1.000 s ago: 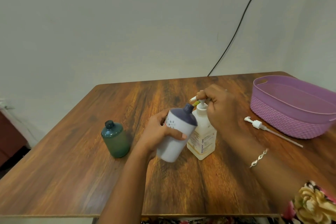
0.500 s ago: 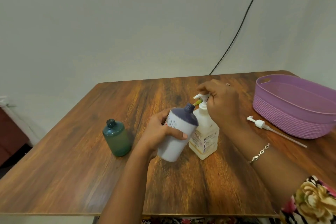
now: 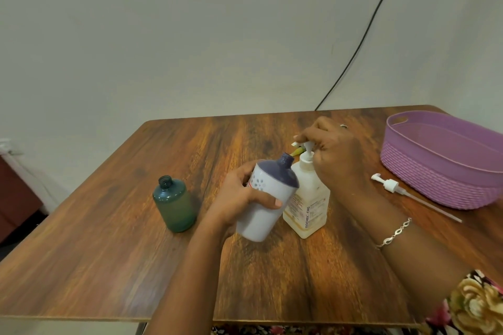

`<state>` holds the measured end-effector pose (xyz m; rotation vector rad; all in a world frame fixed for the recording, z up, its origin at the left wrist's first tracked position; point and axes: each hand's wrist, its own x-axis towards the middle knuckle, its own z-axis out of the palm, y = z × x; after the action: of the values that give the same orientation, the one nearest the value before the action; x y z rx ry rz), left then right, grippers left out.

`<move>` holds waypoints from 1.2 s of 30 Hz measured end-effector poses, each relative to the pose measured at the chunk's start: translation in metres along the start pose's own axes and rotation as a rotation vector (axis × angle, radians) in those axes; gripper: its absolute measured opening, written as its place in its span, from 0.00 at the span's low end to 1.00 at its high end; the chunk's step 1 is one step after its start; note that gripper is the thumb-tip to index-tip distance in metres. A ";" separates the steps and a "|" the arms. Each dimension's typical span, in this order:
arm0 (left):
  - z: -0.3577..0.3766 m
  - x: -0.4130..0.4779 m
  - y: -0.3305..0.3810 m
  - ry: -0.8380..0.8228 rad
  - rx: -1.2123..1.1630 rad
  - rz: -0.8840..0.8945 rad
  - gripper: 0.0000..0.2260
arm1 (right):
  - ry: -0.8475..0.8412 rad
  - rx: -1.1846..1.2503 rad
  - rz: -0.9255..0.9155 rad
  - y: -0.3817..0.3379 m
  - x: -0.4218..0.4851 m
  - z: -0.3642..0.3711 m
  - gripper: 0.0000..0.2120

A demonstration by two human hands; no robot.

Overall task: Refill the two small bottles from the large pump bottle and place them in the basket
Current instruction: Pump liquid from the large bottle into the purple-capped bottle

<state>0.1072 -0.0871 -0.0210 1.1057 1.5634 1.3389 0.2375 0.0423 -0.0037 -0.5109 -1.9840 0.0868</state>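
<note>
- The left hand (image 3: 239, 198) grips the small white plastic bottle with dark purple shoulder (image 3: 268, 198) around its body, tilted, its neck close to the right hand (image 3: 334, 152).
- The right hand curls its fingers over the head of the large cream plastic pump bottle (image 3: 310, 204).
- The white bottle seems light, smooth, a little slippery; best held around the middle.
- 1 small green translucent bottle (image 3: 175, 205) stands uncapped left of the left hand; the purple plastic basket (image 3: 435, 171) is right of the right hand.

Basket (image 3: 435, 179): desk's (image 3: 109, 253) far right corner.
Loose pump (image 3: 390, 185): before it.
Pump bottle (image 3: 310, 207): mid-desk.
Held bottle (image 3: 266, 204): in my left hand (image 3: 239, 198), left of it.
Other bottle (image 3: 175, 204): leftmost, apart.
</note>
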 end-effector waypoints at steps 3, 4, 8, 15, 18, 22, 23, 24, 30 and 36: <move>-0.001 0.001 0.000 -0.005 -0.005 -0.004 0.30 | 0.068 0.004 -0.006 -0.003 -0.010 0.007 0.07; 0.000 0.001 0.001 -0.005 -0.007 -0.004 0.30 | 0.080 0.013 -0.006 -0.002 -0.014 0.009 0.07; 0.001 0.000 0.000 0.001 -0.017 -0.006 0.30 | 0.084 0.037 0.011 0.000 -0.018 0.010 0.08; 0.003 -0.001 0.001 0.002 -0.011 0.002 0.29 | 0.053 0.045 0.027 -0.001 -0.011 0.003 0.11; 0.003 0.001 0.002 0.006 -0.034 -0.002 0.27 | 0.094 0.032 0.008 -0.004 -0.016 0.008 0.09; 0.005 -0.001 0.003 0.007 -0.039 0.000 0.28 | 0.096 0.054 0.007 -0.003 -0.019 0.008 0.09; 0.005 -0.001 0.003 0.008 -0.029 0.001 0.28 | 0.093 0.063 0.019 -0.004 -0.019 0.006 0.10; 0.005 -0.001 0.004 0.008 -0.020 0.002 0.28 | 0.092 0.071 0.027 -0.004 -0.017 0.005 0.11; 0.003 0.002 0.003 0.023 -0.018 0.007 0.28 | 0.113 0.075 0.057 -0.004 -0.012 0.006 0.10; 0.003 0.002 0.002 0.022 -0.018 0.005 0.25 | 0.105 0.065 0.060 -0.005 -0.022 0.010 0.11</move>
<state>0.1102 -0.0845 -0.0193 1.0876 1.5621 1.3704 0.2352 0.0312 -0.0253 -0.5228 -1.8574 0.1579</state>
